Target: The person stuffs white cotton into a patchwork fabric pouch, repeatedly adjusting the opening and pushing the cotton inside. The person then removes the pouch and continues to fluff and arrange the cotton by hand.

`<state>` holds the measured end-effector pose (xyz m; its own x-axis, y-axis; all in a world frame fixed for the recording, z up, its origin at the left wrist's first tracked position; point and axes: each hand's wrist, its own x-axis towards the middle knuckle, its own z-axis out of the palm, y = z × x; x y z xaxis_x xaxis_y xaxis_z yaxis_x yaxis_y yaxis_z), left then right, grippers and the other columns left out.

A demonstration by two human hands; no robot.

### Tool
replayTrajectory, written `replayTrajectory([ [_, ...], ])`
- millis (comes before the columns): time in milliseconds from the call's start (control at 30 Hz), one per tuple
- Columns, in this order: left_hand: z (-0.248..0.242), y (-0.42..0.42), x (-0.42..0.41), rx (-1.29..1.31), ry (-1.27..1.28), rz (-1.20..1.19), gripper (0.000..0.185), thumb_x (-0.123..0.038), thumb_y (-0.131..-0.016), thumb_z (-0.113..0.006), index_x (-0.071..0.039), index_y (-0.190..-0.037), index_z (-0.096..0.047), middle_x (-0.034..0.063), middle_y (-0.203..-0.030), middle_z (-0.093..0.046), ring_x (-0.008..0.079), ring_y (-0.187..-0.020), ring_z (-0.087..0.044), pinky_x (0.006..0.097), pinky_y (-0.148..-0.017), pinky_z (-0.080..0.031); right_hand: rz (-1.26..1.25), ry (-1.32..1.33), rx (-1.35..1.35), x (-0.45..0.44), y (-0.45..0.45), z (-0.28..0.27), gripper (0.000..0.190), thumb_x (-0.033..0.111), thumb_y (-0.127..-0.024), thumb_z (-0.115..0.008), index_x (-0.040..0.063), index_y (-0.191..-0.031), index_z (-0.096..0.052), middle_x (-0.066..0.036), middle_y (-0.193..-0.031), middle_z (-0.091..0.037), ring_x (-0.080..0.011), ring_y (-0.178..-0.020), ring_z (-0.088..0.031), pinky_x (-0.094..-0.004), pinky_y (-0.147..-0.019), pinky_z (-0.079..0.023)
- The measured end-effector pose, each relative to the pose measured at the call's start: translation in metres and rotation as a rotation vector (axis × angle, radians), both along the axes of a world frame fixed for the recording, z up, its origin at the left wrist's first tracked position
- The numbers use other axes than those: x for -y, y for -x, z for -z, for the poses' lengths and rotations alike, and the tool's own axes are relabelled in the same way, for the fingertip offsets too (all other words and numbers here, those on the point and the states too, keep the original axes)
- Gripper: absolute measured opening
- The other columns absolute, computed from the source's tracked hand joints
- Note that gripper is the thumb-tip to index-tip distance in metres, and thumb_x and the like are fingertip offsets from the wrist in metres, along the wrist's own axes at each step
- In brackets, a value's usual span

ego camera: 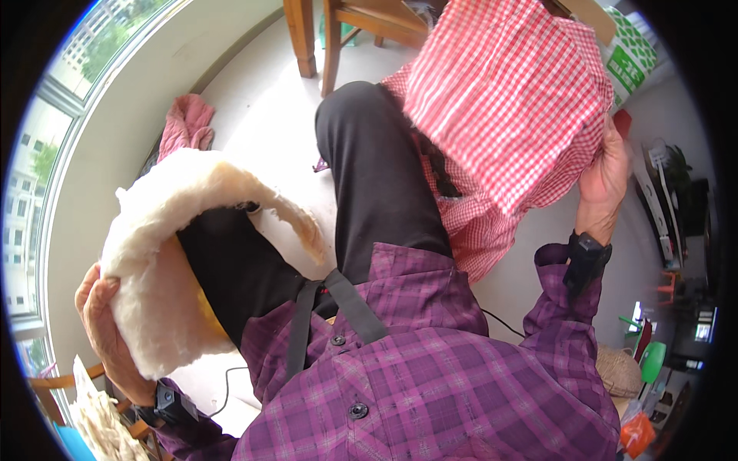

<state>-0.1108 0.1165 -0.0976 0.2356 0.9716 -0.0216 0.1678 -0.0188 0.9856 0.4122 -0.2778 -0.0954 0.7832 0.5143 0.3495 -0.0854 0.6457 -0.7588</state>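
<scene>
A thick, fluffy sheet of off-white cotton batting (167, 190) drapes over the left leg, its thin torn end hanging between the knees. My left hand (104, 322) grips the batting's outer edge, thumb on top. On the other side, my right hand (605, 167) holds the edge of a red-and-white gingham cloth (507, 98), raised above the right knee. Its lower folds hang beside the right thigh. A dark patterned piece (447, 178) shows partly under the cloth. Most of my right fingers are hidden behind the fabric.
A wooden chair (369, 23) stands ahead, with a crumpled pink quilted cloth (187, 124) by the wall below the window. Near the left elbow are pale fibrous strips (104, 420). A ball of brown twine (620, 371) and a green-and-white container (628, 57) lie to the right.
</scene>
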Motion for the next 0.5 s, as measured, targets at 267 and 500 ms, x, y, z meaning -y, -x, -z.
replayTrajectory([
  [267, 0.003, -0.012, 0.018, -0.054, -0.08, 0.047, 0.051, -0.042, -0.099, -0.056, -0.015, -0.142, -0.049, 0.0157, -0.148, -0.044, 0.0293, -0.135, -0.046, 0.0426, -0.114, -0.04, 0.73, 0.036, -0.141, 0.056, -0.084, -0.043, 0.021, 0.004, -0.101, -0.058, -0.006, -0.117, -0.066, -0.015, -0.121, -0.071, -0.023, -0.109, -0.068, -0.0373, -0.103, -0.053],
  [500, 0.011, 0.006, 0.01, -0.281, -0.217, 0.102, 0.069, -0.054, -0.096, -0.058, -0.015, -0.148, -0.037, 0.0152, -0.151, -0.041, 0.0321, -0.142, -0.039, 0.0454, -0.119, -0.037, 0.857, 0.08, -0.19, 0.057, -0.087, -0.038, 0.031, 0.004, -0.103, -0.051, -0.009, -0.131, -0.06, -0.018, -0.133, -0.065, -0.0261, -0.121, -0.064, -0.0404, -0.113, -0.046],
])
